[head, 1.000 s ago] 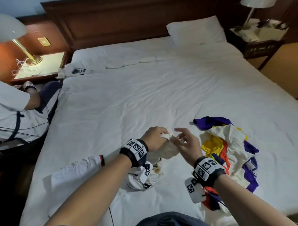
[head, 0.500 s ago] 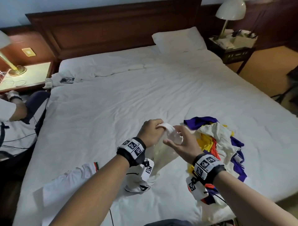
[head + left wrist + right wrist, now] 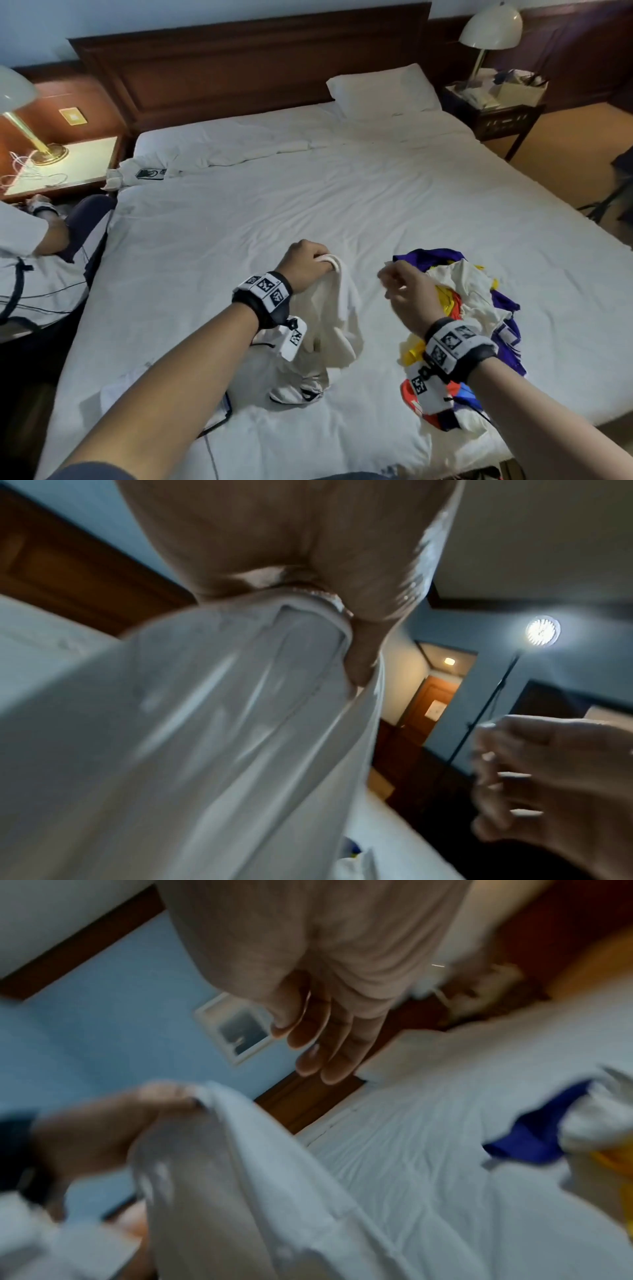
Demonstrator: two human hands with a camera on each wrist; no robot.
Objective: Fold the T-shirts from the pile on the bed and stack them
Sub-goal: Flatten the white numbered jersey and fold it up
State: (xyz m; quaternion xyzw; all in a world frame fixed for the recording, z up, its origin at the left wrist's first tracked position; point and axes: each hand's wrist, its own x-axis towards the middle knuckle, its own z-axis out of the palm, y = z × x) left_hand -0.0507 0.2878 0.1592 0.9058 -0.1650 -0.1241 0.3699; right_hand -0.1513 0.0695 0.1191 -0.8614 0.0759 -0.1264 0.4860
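- White-sheeted bed (image 3: pixel 308 212): one; one pillow (image 3: pixel 380 89) at the headboard.
- Lamps: two, left lamp (image 3: pixel 20 113), right lamp (image 3: pixel 490 31), one per nightstand.
- T-shirt pile (image 3: pixel 472 308): one heap, purple, yellow, white, near right edge.
- White T-shirt (image 3: pixel 342 308): one, hanging over the sheet, gripped by left hand (image 3: pixel 305 265).
- Right hand (image 3: pixel 407 294): holds nothing, fingers loosely curled, beside the pile.

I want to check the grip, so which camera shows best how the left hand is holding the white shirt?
The left wrist view: the left hand fills it, fingers curled round a bunched edge of the white T-shirt. The head view shows the fist from behind with the shirt hanging. The right wrist view is blurred.
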